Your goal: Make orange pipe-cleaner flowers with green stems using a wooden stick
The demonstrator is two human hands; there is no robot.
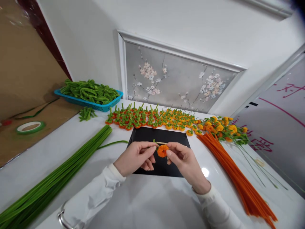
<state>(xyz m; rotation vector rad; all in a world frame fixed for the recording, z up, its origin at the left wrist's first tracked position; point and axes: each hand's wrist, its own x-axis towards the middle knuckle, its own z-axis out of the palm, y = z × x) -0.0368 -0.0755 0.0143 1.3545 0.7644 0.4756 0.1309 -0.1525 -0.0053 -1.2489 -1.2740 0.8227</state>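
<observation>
A small orange pipe-cleaner pumpkin (162, 150) is pinched between both my hands over a black mat (159, 136) on the white table. My left hand (136, 157) has its fingers closed on the pumpkin's left side, where a short green stem piece and a thin wooden stick (161, 142) stick out. My right hand (183, 159) grips the pumpkin's right side with thumb and forefinger. Both wrists wear white sleeves.
A bundle of long green pipe cleaners (57, 178) lies at the left, a bundle of orange ones (234, 178) at the right. Several finished orange pumpkins with green stems (152, 119) line the back. A blue basket of green pieces (91, 95) and a tape roll (30, 127) stand far left.
</observation>
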